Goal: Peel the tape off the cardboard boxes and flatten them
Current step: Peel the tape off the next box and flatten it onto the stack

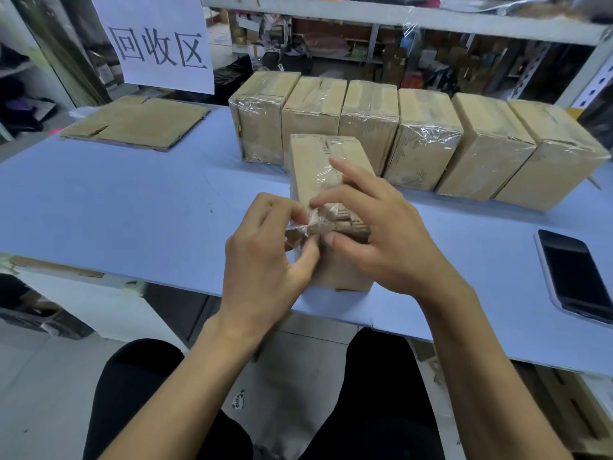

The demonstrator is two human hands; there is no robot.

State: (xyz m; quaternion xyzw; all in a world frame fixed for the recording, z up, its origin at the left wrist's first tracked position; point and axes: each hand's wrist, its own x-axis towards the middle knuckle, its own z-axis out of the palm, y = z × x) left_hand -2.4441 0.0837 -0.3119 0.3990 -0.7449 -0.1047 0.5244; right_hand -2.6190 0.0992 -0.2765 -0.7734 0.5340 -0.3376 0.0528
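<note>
Head view, and the action is right at the near edge of the blue table [132, 207]. One cardboard box [326, 167] sits there on its own, just in front of the row of taped boxes [421, 141], and both hands are on its near end. The left hand [265, 257] pinches a crumpled tab of clear tape [308, 227] between thumb and fingertips. The right hand [381, 224] has its thumb and forefinger curled onto the same near end, beside the tab and apparently steadying the cardboard, while its other fingers fan out above the top face.

It looks like the peel has only begun: film is bunched at that end and more of it shines along the top of the box. Doing this well should mean drawing the tab low and slow along the seam, not straight up, so the strip comes away whole instead of shredding or tearing the paper skin. The bracing hand should follow close behind the peel line.

Left of the row, a flattened sheet of cardboard [136, 126] lies under the paper sign [156, 41]. Right of the box, a dark phone [578, 277] rests near the table edge, well apart from the work.
</note>
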